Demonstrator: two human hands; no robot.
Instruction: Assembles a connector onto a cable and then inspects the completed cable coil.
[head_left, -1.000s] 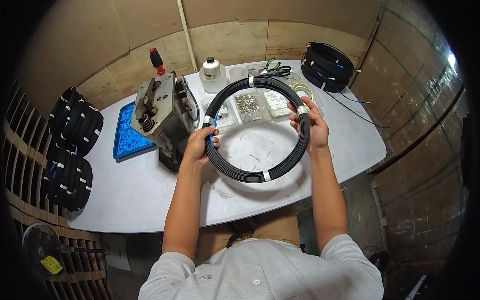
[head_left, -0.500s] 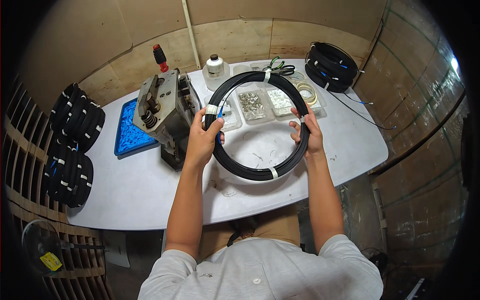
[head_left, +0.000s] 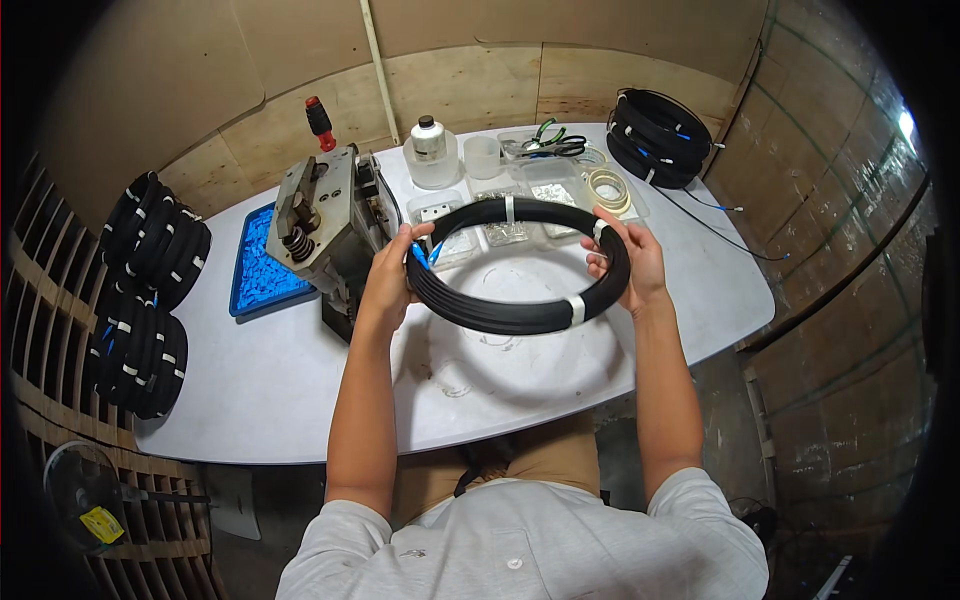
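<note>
A coil of black cable (head_left: 500,318), bound with several white tape bands, hangs tilted above the white table between my hands. My left hand (head_left: 391,278) is closed on its left side, beside two blue cable connectors (head_left: 427,255) at the cable ends. On the opposite side my right hand (head_left: 636,262) grips the coil near a white band, with the thumb on top and some fingers curled inside the ring. The coil's shadow falls on the table below it.
A metal press (head_left: 325,215) stands left of the coil, by a blue tray (head_left: 236,285) of small blue parts. Behind are clear boxes, a white bottle (head_left: 429,140), tape rolls (head_left: 607,192) and scissors (head_left: 560,147). More cable coils lie at far left (head_left: 150,350) and back right (head_left: 655,140).
The coil has tipped from facing me to a flatter slant, its far rim dropping. Both hands have turned with it, and the blue connectors now show more plainly by my left hand.
</note>
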